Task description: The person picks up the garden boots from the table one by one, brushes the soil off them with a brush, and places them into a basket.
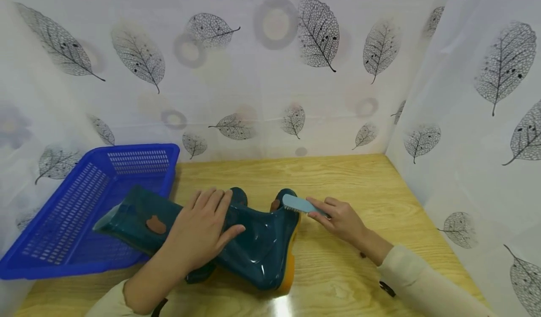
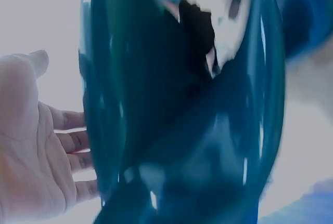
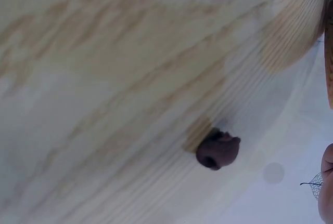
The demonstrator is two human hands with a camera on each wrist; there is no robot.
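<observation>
A glossy dark teal rain boot with a yellow-orange sole lies on its side, its shaft reaching left over the basket's edge. My left hand rests on it with fingers extended. In the left wrist view, that hand is beside the teal boot surface, its fingertips partly hidden. My right hand pinches the handle of a light blue brush, bristles downward, at the boot's right end. Whether the bristles touch is unclear. More teal footwear shows beneath the boot, mostly covered.
A blue plastic basket stands at the left on the wooden table. A dark brown lump lies on the tabletop near my right forearm. Leaf-printed white curtains enclose the back and sides.
</observation>
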